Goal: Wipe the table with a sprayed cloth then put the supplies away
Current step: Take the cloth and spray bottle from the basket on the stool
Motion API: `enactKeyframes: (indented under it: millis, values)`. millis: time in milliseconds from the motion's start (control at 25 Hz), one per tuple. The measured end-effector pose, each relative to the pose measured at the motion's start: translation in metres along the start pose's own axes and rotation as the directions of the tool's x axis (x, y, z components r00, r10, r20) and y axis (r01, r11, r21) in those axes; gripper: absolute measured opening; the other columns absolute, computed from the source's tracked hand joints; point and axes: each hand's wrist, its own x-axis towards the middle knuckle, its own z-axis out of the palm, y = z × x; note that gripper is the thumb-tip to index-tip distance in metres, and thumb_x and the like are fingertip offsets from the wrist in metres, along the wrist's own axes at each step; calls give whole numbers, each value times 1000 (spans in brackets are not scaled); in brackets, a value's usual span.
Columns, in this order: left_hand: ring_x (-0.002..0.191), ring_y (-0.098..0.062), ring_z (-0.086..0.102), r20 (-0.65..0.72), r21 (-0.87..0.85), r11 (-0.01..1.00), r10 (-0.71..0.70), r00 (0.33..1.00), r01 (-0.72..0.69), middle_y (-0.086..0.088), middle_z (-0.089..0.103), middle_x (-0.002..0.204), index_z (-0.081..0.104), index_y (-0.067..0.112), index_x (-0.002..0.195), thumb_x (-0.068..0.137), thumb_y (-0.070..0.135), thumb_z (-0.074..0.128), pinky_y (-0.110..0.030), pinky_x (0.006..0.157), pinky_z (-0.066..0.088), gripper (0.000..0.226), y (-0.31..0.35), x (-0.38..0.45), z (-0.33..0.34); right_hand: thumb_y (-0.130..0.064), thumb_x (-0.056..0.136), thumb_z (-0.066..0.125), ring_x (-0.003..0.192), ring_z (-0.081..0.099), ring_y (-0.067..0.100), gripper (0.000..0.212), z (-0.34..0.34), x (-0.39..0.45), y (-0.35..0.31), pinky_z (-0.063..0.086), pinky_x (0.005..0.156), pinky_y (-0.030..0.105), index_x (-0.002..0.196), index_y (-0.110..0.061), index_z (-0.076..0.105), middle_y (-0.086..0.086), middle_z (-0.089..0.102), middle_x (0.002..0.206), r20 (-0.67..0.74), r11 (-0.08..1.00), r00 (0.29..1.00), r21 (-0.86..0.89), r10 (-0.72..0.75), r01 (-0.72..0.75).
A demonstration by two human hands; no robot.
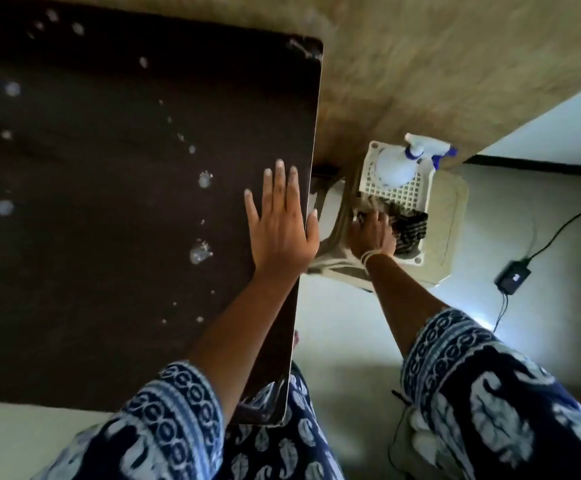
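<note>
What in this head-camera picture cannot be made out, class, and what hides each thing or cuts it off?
- Right hand fingertips: head view, buried among the dark cloth in the basket; the grip is unclear.
- Spray bottle label and fill level: too small and blurred.
- Table left part: cut off by the picture's edge.
- Stool legs: hidden beneath its seat and the basket.

- The desk [126, 202] runs off the left and top edges; its far side is cut off.
- The right hand [372, 233] covers part of the dark cloth [409, 228] in the basket [420, 192], so its grip cannot be told.
- The spray bottle [398, 164] has a blurred lower body.
- The stool [444, 216] is largely hidden under the basket.
- The cable [559, 226] leaves the right edge.
- Both patterned sleeves [489, 375] are cropped at the bottom edge.
</note>
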Motion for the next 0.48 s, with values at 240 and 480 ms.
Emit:
enactKeyframes:
  millis: [240, 480]
  values:
    - [150, -21, 9, -50, -5, 1000, -20, 999, 20, -7, 13, 162, 21, 15, 154, 97, 42, 36, -51, 120, 9, 65, -1, 4, 7, -16, 84, 65, 121, 47, 43, 67, 27, 46, 9, 46, 95, 54, 142, -17, 31, 16, 34, 143, 2, 981, 981, 6, 195, -195]
    - [150, -21, 9, -73, 26, 999, -28, 997, 30, -7, 14, 162, 21, 15, 154, 96, 42, 37, -51, 120, 9, 65, 0, 4, 10, -18, 92, 62, 116, 51, 44, 48, 31, 59, 19, 49, 91, 51, 133, -8, 40, 21, 42, 134, -88, 972, 968, 6, 233, -234]
